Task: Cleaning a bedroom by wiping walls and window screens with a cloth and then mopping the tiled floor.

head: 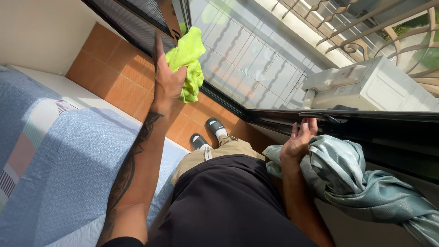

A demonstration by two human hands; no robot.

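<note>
Nearest to the person, low and right of the glass door (256,68), the right hand (298,141) rests on a grey-green curtain (347,178) bunched over the forearm. Fingers half open, tips just under the door's dark handle (320,117); palm touches the fabric, but a real grip can't be told. Risk, prob: the curtain isn't pinned, so it could slide off the arm and swing back across the glass or snag the handle.

Left of the door sits the bed (55,160) w/ blue cover, close beside the person's legs. Between bed and door, sandalled feet (208,132) on orange floor tiles (114,73), a narrow strip, so leaning fwd looks unsteady.

Further up, the left hand (167,80) is closed round a yellow-green cloth (190,61), pressed near the door's frame edge, arm stretched. Much of the cloth hangs loose below the fist; it could slip from the hold.

Beyond the glass: a white AC unit (375,87) and curved balcony railing (393,23).
</note>
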